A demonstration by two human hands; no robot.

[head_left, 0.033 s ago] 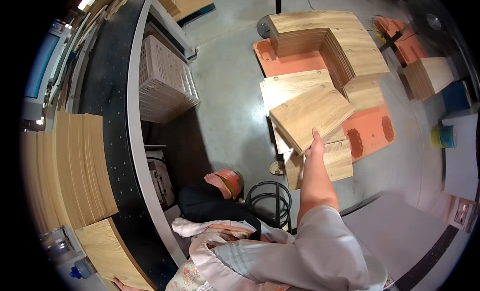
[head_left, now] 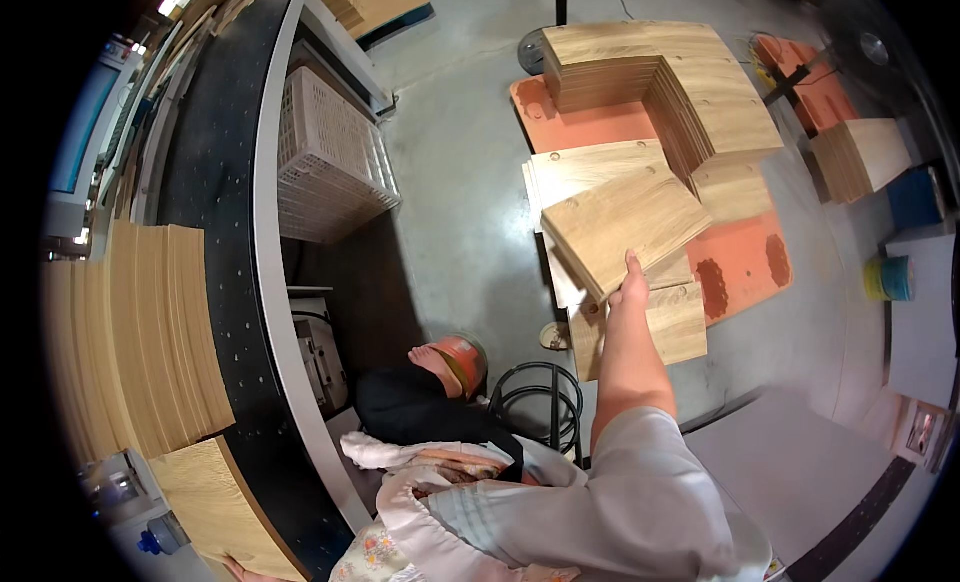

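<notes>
The step in hand looked to be the handling of a wood-grain stack point(head_left: 620, 227) at the floor pallet: the right hand point(head_left: 629, 287) was clamped on it, thumb over the top face, fingers out of sight underneath. A move from there, I judged, called for a firm pinch and a level wrist — the grip sat near one corner, so the far end could have dipped or the layers slid apart.

The stack lay straight ahead of that hand, reaching away from it, turned askew over pale boards point(head_left: 590, 162) along the left edge of the orange pallet point(head_left: 590, 131). Whether it rested on them or was held just above, I could not tell. The tall board piles point(head_left: 735, 97) stood beyond it, toward the pallet's far edge and far right corner.

The left hand point(head_left: 236, 568), mostly cut off, was at the near edge of a single board point(head_left: 215, 497) on the near end of the dark worktop point(head_left: 240, 282) — touching it, apparently, though I could not tell how its fingers were closed.
</notes>
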